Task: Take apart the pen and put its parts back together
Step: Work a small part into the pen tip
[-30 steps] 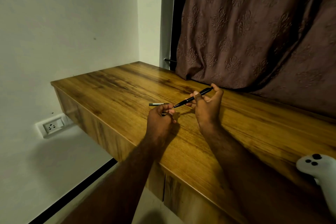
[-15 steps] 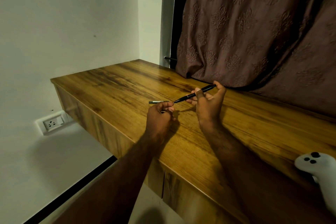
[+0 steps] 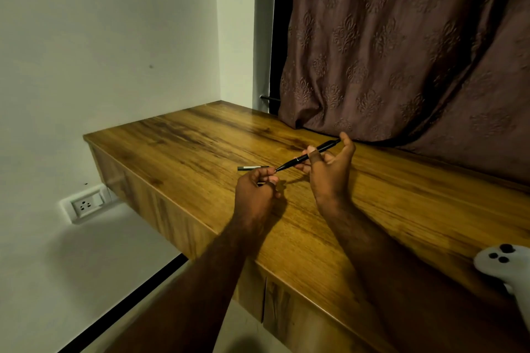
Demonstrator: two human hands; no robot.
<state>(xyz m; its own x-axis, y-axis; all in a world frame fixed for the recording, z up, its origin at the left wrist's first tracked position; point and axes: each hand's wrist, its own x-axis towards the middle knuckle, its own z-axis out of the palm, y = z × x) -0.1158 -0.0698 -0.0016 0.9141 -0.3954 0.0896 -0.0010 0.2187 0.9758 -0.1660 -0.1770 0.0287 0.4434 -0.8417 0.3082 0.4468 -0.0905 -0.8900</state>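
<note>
Right hand [image 3: 329, 172] held pen [image 3: 304, 157] over bench [image 3: 183, 146].
Fingers and thumb pinched the black pen above mid-bench, tilted, tip down at left hand [image 3: 253, 192]. Left hand was curled at the tip; could not tell if it gripped anything. A grey part [image 3: 251, 168] lay flat on the bench just beyond.
</note>
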